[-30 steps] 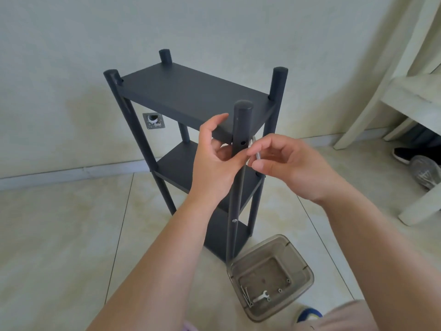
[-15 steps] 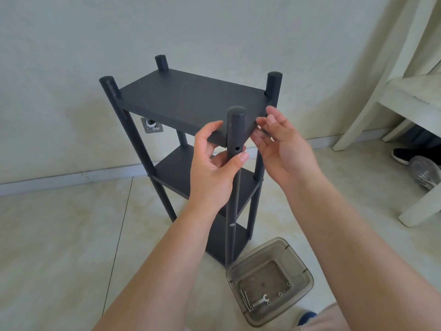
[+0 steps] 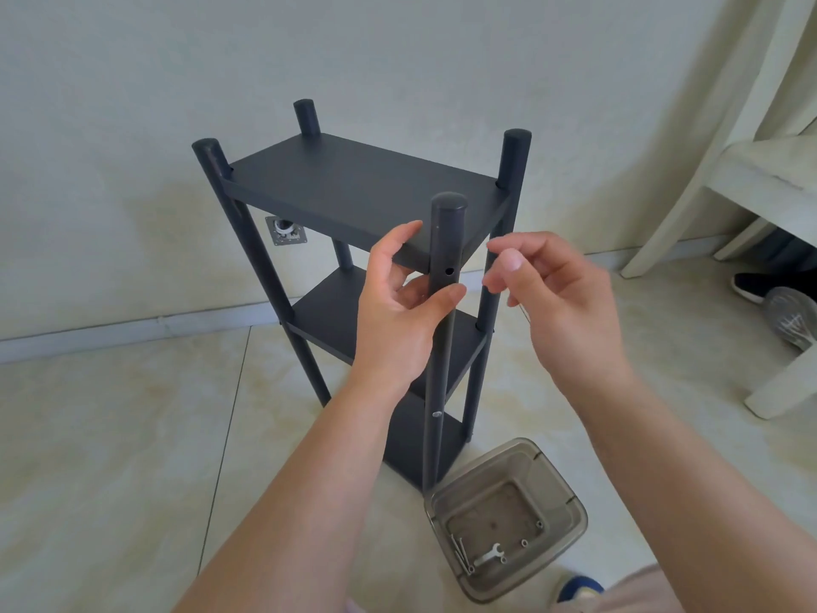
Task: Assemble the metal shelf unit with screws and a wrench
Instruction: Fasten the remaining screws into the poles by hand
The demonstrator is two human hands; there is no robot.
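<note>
Dark shelf unit (image 3: 362, 188) — posts upright.

The shelf unit (image 3: 362, 276) stands on the floor (image 3: 110, 435), in front of the wall (image 3: 132, 126). A tub (image 3: 570, 511) sits on the floor just in front of it, to the right. A wrench (image 3: 491, 554) and screws (image 3: 460, 554) lie in the tub. A chair (image 3: 751, 179) stands far right.

Obstacles: shelf unit (image 3: 353, 188) centre; clear bin (image 3: 570, 519) touching its front post base; white chair (image 3: 751, 179) well right. Open floor (image 3: 110, 435) left.
</note>
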